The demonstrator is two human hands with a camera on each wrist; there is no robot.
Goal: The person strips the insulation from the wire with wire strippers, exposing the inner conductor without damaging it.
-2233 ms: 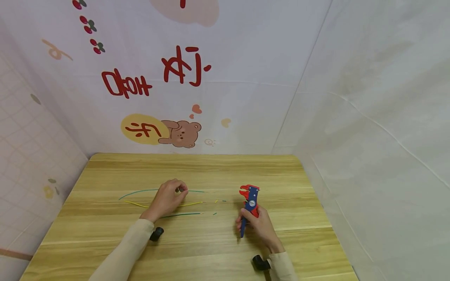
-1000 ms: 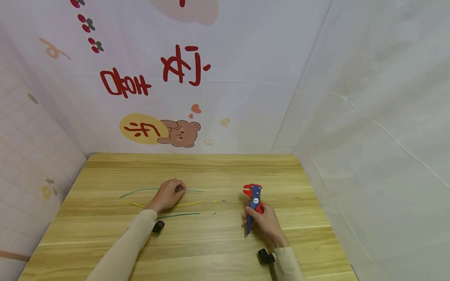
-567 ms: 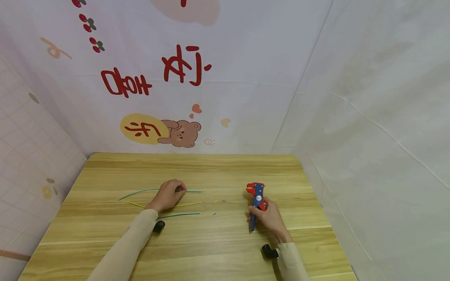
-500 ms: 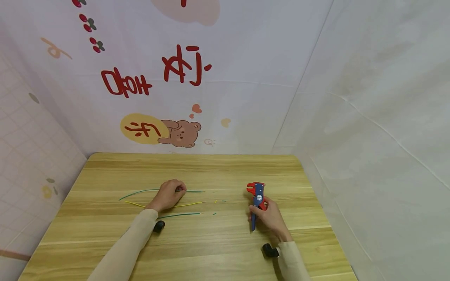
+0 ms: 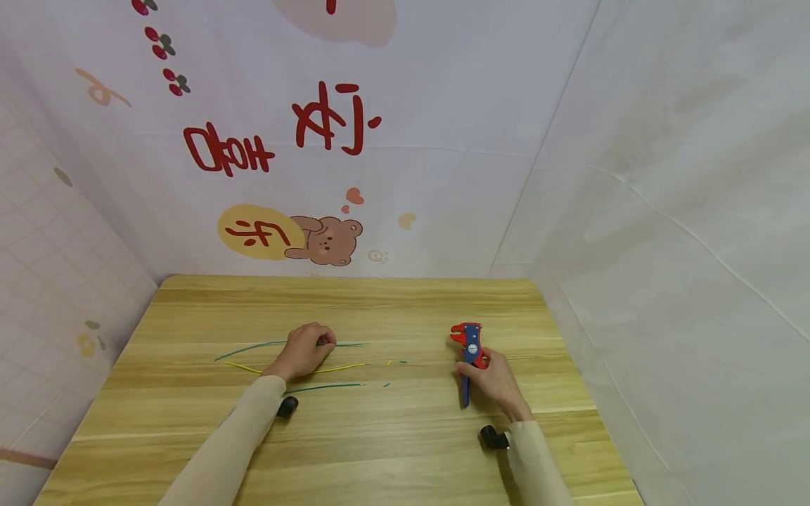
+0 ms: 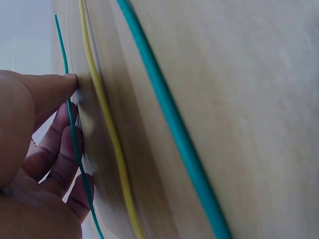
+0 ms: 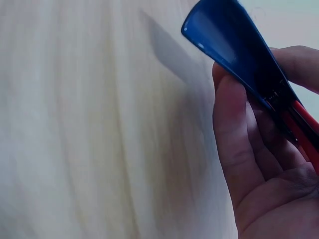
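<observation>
On the left of the table, my left hand (image 5: 305,351) pinches the far green wire (image 5: 249,348) between thumb and fingers. In the left wrist view this green wire (image 6: 62,45) runs past the thumb tip and across the other fingers. A yellow wire (image 5: 342,367) and a second green wire (image 5: 329,386) lie nearer, partly hidden by the left wrist and sleeve. Farther right, my right hand (image 5: 498,381) grips a red and blue wire stripper (image 5: 471,343), its red jaws apart and facing left. The right wrist view shows the stripper's blue handle (image 7: 234,45) between thumb and fingers.
Short cut pieces lie between the hands: a yellow bit (image 5: 389,363), a green bit (image 5: 403,362) and another green bit (image 5: 386,385). Black wrist cameras (image 5: 287,407) sit at both cuffs. Printed cloth walls (image 5: 430,176) stand behind and beside the wooden table (image 5: 354,450).
My right hand has moved right and a little away from me, carrying the wire stripper. The left hand keeps its hold on the far green wire, almost in the same place.
</observation>
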